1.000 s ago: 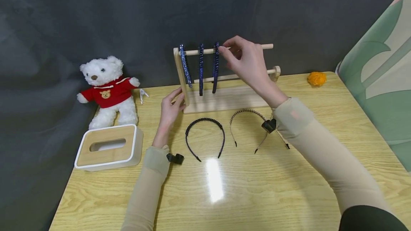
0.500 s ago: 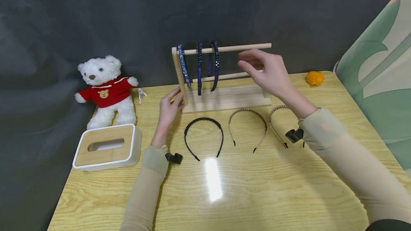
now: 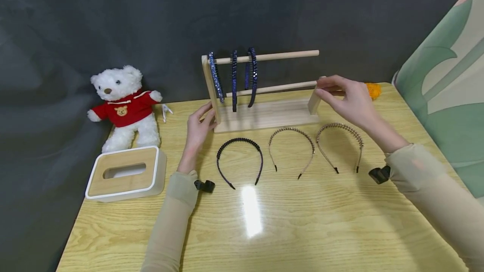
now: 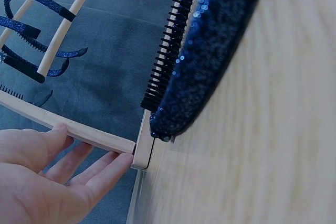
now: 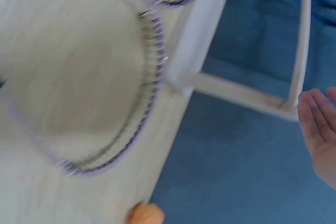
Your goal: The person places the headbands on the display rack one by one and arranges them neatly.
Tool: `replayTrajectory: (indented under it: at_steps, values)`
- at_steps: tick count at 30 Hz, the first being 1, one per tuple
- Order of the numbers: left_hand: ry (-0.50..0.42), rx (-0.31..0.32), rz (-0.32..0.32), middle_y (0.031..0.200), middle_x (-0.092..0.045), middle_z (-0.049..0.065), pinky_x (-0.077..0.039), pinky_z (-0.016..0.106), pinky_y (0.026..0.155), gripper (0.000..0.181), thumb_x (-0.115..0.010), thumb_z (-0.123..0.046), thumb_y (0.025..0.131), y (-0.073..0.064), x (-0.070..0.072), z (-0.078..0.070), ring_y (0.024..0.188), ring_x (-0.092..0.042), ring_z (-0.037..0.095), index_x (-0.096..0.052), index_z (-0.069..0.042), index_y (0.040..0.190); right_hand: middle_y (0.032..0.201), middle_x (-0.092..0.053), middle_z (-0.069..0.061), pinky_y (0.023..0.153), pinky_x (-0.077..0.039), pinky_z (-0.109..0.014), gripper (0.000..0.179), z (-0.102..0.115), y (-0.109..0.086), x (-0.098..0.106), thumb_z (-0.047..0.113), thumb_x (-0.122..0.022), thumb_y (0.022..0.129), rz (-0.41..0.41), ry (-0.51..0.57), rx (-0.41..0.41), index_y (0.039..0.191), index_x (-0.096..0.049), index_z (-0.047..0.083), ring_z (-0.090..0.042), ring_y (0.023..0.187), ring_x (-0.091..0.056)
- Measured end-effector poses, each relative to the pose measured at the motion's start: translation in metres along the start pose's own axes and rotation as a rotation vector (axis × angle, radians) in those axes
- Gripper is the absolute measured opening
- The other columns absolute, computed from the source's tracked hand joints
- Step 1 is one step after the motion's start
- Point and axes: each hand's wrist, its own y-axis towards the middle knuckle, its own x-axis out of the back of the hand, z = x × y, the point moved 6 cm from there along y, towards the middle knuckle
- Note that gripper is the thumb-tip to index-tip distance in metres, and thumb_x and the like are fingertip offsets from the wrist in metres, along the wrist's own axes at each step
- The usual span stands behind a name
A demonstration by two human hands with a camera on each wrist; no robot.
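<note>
Table (image 3: 340,221), wrist-only headband (image 4: 210,56) teeth

Obstacles and room, as you face the table (image 3: 340,221):
- Wooden rack (image 3: 264,114), mid-table at the back; three blue headbands (image 3: 234,79) crowd its left end, and your way between the rails is open to their right.
- Three loose headbands (image 3: 289,148) in a row just before its base.
- Teddy bear (image 3: 122,106) and tissue box (image 3: 126,172) block the left.
- Near edge: open wood.
</note>
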Motion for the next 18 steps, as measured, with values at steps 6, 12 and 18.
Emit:
replayTrajectory:
  at_steps: [6,12,18]
  values:
    - [-0.003,0.002,0.003,0.158,-0.053,0.019,-0.062,0.04,0.102,0.042,-0.06,-0.009,0.111,0.001,0.0,0.001,0.129,-0.063,0.045,-0.057,-0.003,0.153,0.12,-0.075,-0.023,0.084,-0.049,-0.001,0.034,-0.036,-0.017,0.005,0.019,-0.078,0.102,0.056,-0.032,-0.076,0.126,-0.073,-0.003,0.019,0.091,-0.056]
    - [0.002,0.004,0.002,0.158,-0.053,0.018,-0.063,0.038,0.102,0.042,-0.059,-0.009,0.111,0.001,0.0,0.002,0.129,-0.063,0.045,-0.058,-0.004,0.153,0.124,-0.072,-0.028,0.081,-0.045,0.004,0.04,-0.064,-0.034,0.007,0.021,-0.08,0.1,0.121,-0.076,-0.122,0.128,-0.072,-0.007,-0.024,0.104,-0.072]
    - [0.002,0.001,0.004,0.158,-0.053,0.018,-0.063,0.039,0.102,0.042,-0.06,-0.008,0.111,0.001,0.0,0.0,0.128,-0.064,0.045,-0.058,-0.004,0.152,0.121,-0.073,-0.028,0.078,-0.052,-0.001,0.041,-0.085,-0.046,0.006,0.021,-0.084,0.097,0.165,-0.163,-0.129,0.125,-0.073,-0.006,-0.048,0.103,-0.073]
